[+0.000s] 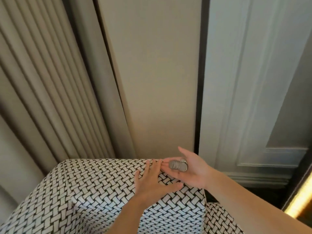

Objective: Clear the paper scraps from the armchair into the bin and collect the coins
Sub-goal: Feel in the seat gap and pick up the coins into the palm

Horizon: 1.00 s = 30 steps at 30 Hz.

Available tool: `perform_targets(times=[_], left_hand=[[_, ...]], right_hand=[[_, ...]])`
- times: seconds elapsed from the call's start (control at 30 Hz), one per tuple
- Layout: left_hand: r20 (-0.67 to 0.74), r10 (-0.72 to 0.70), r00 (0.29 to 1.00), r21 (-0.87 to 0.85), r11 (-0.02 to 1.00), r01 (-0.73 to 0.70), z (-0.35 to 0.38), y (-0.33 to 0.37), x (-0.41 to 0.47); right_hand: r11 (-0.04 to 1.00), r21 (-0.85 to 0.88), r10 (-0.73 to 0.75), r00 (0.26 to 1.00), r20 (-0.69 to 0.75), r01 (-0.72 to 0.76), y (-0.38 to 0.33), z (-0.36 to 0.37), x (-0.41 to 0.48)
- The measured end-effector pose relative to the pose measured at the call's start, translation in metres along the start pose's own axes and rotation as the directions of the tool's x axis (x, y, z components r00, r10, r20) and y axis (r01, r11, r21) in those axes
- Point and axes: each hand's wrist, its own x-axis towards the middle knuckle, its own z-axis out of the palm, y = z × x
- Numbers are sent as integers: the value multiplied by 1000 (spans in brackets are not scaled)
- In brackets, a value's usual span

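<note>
On the upturned right hand (pixel 195 173), fingers spread, coins (pixel 178 164) lie stacked; left hand (pixel 152 183) (splayed flat) presses the armchair (pixel 84 191).

Left grip (pixel 152 182) flat, splayed; right grip (pixel 194 171) palm up

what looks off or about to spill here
The coins lie as a slumped, fanned stack on the open right hand, with no fingers curled round them, so they might slide off. The left hand rests flat on the armchair. Nothing else stands out.
</note>
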Motion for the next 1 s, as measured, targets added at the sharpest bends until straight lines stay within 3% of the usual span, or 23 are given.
perform_targets(times=[0.13, 0.37, 0.47, 0.6, 0.8, 1.0], left_hand=[[-28, -12, 1000, 90, 996, 15, 2, 2, 3], [-75, 47, 996, 210, 977, -31, 3, 1, 0], [-61, 42, 997, 196, 980, -29, 3, 2, 1], [-12, 39, 999, 214, 976, -35, 1, -2, 3], [78, 60, 995, 397, 914, -86, -1, -3, 4], [54, 56, 997, 426, 902, -74, 1, -2, 2]], right_hand=[[995, -95, -42, 999, 14, 43, 10, -4, 15], [919, -258, -326, 942, -73, 298, 25, 2, 26], [834, -394, -442, 895, -58, 386, 31, 4, 31], [637, -664, -512, 859, 16, 392, 41, 5, 36], [443, -799, -563, 820, 104, 406, 54, 9, 38], [582, -683, -571, 819, 44, 442, 56, 11, 39]])
